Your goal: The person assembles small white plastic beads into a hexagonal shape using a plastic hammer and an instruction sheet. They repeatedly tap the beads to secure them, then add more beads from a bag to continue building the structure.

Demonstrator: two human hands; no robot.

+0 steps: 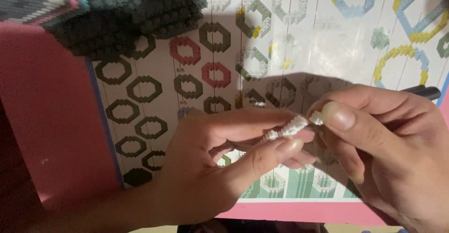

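Note:
My left hand pinches a short curved strip of tiny white building bricks between thumb and fingers. My right hand meets it from the right, its thumb and forefinger holding a small white brick against the strip's right end. Both hands hover over a printed instruction sheet showing rings of bricks in dark grey, red, white, blue and yellow.
A built model of tiny dark grey bricks, with white, pink and blue parts, lies at the top left on the sheet. A black pen pokes out behind my right hand. The sheet rests on a pink surface.

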